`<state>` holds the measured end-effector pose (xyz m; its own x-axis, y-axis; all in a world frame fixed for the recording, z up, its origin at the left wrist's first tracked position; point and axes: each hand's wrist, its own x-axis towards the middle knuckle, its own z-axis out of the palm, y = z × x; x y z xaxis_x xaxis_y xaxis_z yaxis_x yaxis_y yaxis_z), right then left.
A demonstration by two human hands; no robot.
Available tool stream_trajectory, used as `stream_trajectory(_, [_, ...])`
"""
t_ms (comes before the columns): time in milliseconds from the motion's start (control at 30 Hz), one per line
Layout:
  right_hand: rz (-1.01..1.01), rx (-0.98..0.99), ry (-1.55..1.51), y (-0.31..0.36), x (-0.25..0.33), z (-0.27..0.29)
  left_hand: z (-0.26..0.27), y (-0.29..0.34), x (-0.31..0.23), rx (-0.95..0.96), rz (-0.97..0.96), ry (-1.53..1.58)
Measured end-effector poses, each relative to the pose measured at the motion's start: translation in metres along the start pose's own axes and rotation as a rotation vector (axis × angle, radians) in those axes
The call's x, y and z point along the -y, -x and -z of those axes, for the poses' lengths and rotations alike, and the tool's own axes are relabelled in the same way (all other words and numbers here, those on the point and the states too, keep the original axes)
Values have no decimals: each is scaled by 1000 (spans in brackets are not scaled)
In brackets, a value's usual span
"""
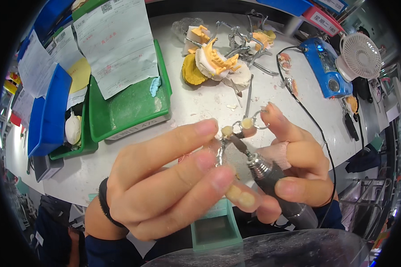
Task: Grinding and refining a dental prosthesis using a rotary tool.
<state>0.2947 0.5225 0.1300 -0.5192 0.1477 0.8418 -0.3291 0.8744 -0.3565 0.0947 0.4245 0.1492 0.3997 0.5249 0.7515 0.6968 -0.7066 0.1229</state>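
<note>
Between its thumb and fingertips my left hand [165,178] grips a partial denture [247,123] with a metal framework, wire clasps and cream teeth. Much of its plate is hidden behind the fingers. My right hand [305,162] is wrapped round a dark rotary handpiece [267,173]. The dark tapered bit [239,144] sits at or very near the denture by one of the teeth; contact cannot be made out. One right finger, raised, meets the end clasp loop, and another wears a pinkish wrap [276,154].
Behind the hands stand dental casts [216,60] with orange wax and metal articulator parts [240,40]. At left are a green tray [165,102] with paper slips [116,49] and a blue bin [49,111]. A blue control box [325,66], cord [314,120] and fan [361,55] lie right.
</note>
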Motion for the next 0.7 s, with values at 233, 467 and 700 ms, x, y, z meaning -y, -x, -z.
stream_trajectory(233, [32, 24, 59, -4, 1, 4, -3, 0, -1, -17, 20, 8])
stream_trajectory(467, [-24, 81, 60, -5, 5, 6, -3, -1, 1, -12, -23, -29])
stream_trajectory(700, [-19, -256, -239, -4, -8, 1, -9, -5, 6, -39, -20, -90])
